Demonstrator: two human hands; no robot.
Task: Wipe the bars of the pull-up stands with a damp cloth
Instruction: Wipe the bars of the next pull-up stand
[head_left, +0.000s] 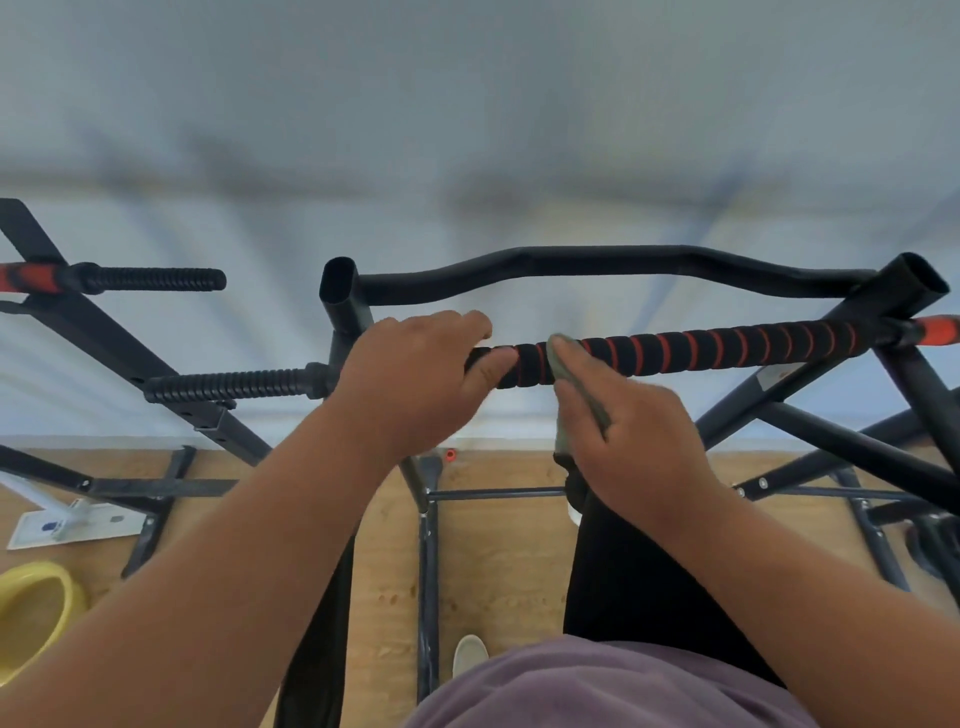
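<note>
Across the middle of the frame runs the padded bar, black foam wound with orange stripes, its long axis lying left to right and rising slightly toward the right edge, where it ends in an orange grip. At centre left, the left hand curls over the bar's left end, thumb beneath and fingers over the top, gripping it. Just right of it, the right hand pinches a grey-green cloth between thumb and fingers and presses it against the foam; the cloth's lower part hangs down below the palm. Behind the padded bar, higher in the frame, a bare black curved bar spans the two upright tubes of the stand. At the left, two ribbed black handles stick out horizontally from a second stand. Lower left, on the wooden floor, lie a flat mop head and a yellow basin.
</note>
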